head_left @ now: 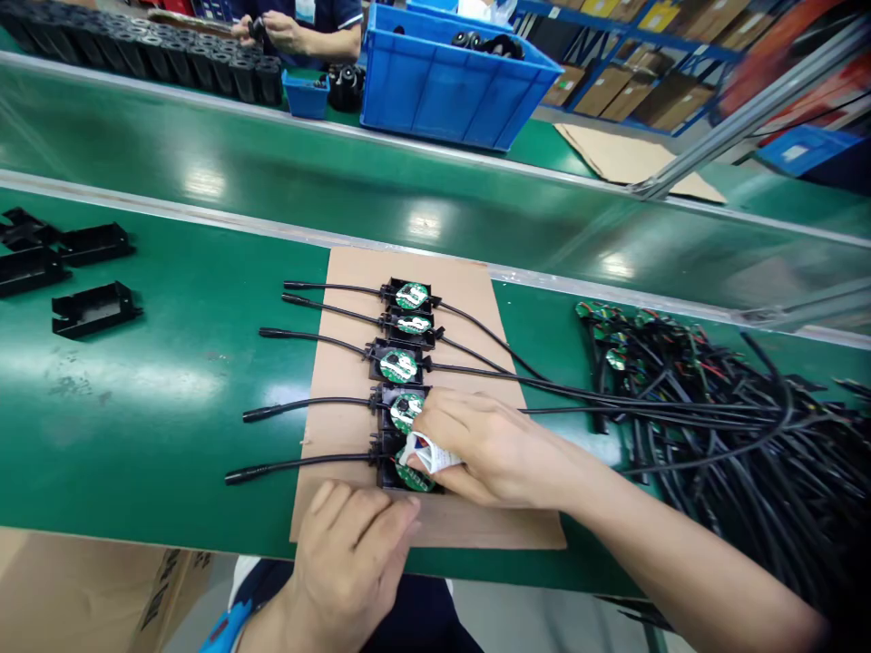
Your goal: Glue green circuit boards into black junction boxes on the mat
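Note:
My right hand point(483, 444) is closed around a small white squeeze tube point(439, 456) with its nozzle pointing down at the nearest round green circuit board point(416, 479). That board lies in a black plastic housing point(389, 473), partly hidden by the hand. Several such housings form a column on a cardboard sheet point(476, 526), each with a board and black cables out both sides. White paste shows on the farther boards, such as the middle circuit board point(398, 365). Near the cardboard's front edge, my left hand point(354, 544) is curled closed, with nothing visible in it.
At right lies a large tangle of black cables point(714, 417) with boards on their ends. Loose black housings point(95, 308) sit at left. Beyond the metal ledge stand a blue crate point(449, 86), rows of black parts point(170, 54) and another person's hands point(282, 34).

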Demonstrator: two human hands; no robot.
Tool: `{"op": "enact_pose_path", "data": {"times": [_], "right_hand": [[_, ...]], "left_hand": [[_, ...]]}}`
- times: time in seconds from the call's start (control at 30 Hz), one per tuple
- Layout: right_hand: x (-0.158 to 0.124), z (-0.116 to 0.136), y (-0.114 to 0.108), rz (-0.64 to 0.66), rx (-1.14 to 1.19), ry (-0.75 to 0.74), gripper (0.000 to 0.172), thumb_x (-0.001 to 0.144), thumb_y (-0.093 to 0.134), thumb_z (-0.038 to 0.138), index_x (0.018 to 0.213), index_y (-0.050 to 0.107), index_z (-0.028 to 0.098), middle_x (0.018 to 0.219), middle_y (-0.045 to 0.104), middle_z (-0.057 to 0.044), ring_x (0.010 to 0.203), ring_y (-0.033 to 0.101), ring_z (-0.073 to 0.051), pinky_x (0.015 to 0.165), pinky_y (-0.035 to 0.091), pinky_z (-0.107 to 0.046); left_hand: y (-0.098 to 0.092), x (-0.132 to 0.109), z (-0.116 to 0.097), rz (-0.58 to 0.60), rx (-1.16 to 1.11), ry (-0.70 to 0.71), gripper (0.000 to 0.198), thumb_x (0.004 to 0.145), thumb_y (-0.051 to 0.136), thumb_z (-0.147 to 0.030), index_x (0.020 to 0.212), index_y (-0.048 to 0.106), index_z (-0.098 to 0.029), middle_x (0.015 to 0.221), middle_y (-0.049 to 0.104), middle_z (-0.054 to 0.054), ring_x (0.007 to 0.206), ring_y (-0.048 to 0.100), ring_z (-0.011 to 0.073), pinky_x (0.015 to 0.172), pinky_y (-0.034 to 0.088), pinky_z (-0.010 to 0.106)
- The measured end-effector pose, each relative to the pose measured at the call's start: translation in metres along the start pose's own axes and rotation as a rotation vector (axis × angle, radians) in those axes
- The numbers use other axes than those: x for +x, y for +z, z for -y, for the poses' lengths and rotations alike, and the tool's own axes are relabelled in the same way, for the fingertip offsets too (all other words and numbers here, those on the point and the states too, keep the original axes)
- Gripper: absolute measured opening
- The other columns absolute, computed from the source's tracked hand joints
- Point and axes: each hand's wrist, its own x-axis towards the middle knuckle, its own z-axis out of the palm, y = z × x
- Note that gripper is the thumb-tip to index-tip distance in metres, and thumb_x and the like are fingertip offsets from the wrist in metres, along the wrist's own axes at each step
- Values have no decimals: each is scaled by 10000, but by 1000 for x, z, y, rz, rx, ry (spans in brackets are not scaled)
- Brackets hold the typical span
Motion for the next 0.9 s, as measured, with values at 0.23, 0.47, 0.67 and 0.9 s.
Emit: {"op": "enact_pose_path", "data": {"times": [0.23, 0.47, 0.67, 0.9], "right_hand": [[5, -3, 1, 40, -21, -39, 148, 894, 420, 180, 796, 525, 147, 759, 515, -59, 694, 442, -168, 597, 369, -279], [5, -5, 1, 4, -48, -104, 165, 866, 393, 145, 747, 506, 164, 684, 470, -33, 632, 394, -165, 546, 326, -285], [5, -5, 3, 8, -72, -123, 180, 868, 393, 161, 735, 515, 169, 682, 481, -36, 631, 400, -165, 532, 320, -287], [6, -6, 4, 10, -74, -149, 203, 879, 387, 179, 746, 540, 161, 672, 480, -38, 626, 396, -168, 520, 308, -295]], "left_hand": [[4, -3, 0, 13, 9, -23, 258, 827, 630, -67, 1057, 661, -182, 790, 685, 33, 650, 549, 156, 609, 394, 310], [7, 2, -2, -6, 9, -46, 212, 833, 621, -54, 988, 680, -187, 744, 670, 26, 638, 549, 149, 606, 394, 299], [7, 5, -2, -5, 41, -62, 218, 838, 595, -36, 948, 689, -199, 732, 662, 22, 617, 533, 136, 596, 385, 287], [6, 6, -2, 9, 50, -58, 218, 845, 573, -32, 940, 688, -191, 724, 653, 21, 618, 539, 134, 602, 392, 282]]}}
